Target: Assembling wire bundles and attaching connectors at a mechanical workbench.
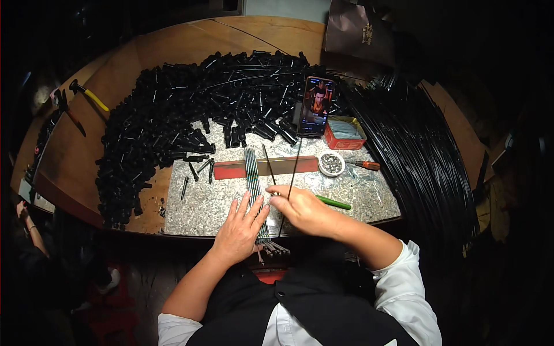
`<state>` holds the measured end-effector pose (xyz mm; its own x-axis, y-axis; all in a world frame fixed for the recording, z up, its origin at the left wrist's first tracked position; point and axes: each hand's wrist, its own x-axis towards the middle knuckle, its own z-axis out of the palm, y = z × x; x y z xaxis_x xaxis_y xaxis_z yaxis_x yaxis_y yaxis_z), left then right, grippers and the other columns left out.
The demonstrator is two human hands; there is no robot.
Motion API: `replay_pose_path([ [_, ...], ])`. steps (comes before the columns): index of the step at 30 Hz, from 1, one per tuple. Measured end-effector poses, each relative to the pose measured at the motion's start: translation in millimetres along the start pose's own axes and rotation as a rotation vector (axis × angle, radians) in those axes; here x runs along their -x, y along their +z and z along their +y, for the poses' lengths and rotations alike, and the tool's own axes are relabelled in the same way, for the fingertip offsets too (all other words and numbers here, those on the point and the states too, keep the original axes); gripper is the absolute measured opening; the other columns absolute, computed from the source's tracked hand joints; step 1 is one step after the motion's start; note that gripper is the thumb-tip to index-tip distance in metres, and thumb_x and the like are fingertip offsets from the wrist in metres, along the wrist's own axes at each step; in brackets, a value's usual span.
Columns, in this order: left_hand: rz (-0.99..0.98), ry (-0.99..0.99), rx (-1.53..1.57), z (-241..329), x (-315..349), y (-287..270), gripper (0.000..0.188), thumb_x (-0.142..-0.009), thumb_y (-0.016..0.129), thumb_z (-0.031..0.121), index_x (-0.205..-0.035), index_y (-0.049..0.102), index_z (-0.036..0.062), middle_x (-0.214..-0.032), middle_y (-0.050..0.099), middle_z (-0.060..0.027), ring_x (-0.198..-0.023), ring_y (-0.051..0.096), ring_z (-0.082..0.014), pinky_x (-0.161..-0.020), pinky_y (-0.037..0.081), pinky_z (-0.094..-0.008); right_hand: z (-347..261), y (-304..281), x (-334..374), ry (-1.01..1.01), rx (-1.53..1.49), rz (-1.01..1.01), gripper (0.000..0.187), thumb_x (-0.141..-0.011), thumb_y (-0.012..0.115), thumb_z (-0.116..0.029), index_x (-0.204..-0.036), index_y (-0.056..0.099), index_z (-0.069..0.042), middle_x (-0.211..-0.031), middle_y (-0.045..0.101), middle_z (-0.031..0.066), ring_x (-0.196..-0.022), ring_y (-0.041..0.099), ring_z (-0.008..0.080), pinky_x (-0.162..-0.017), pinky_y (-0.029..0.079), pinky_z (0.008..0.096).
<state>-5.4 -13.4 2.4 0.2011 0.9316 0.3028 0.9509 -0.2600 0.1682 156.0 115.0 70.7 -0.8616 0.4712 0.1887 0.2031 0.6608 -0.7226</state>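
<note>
A row of thin grey-green metal rods [253,173] lies side by side across a red-sided bar [297,165]; their jointed near ends reach past the table's front edge. My left hand [238,228] rests flat beside and partly over the row, fingers spread. My right hand [306,210] is closed, thumb and fingers pinched, around a thin black rod [295,167] that slants up and away. Another thin dark rod [269,164] leans just left of it, its lower end close to my right fingertips; whether that hand grips it too I cannot tell.
Black tubular parts [190,104] are heaped at the left and back. A propped phone [316,109], a red box [345,138], a white bowl of small metal pieces [331,164], a red-handled screwdriver [366,165] and a green-handled tool [333,202] stand right of centre. Long black rods [421,155] cover the right.
</note>
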Motion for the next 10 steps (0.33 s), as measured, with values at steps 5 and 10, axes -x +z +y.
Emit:
replay_pose_path([
  [5, -0.004, 0.042, -0.058, -6.1, 1.8, 7.0, 0.090, -0.075, 0.062, 0.061, -0.135, 0.042, -0.0033, -0.144, 0.034, -0.0227, -0.135, 0.026, -0.0460, -0.107, 0.026, -0.0587, 5.9, 17.2, 11.2, -0.071, 0.057, -0.046, 0.036, -0.095, 0.053, -0.024, -0.119, 0.054, 0.001, -0.098, 0.060, 0.0228, -0.093, 0.059, 0.0382, -0.083, 0.047, 0.0418],
  [10, -0.024, -0.020, -0.039, -9.2, 3.8, 15.9, 0.102, -0.072, 0.067, 0.060, -0.143, 0.029, -0.0022, -0.147, 0.031, -0.0204, -0.139, 0.019, -0.0433, -0.110, 0.020, -0.0583, 8.0, 26.7, 17.6, -0.050, 0.091, -0.087, 0.042, -0.091, 0.060, -0.024, -0.127, 0.051, -0.005, -0.095, 0.057, 0.0214, -0.087, 0.059, 0.0367, -0.080, 0.046, 0.0418],
])
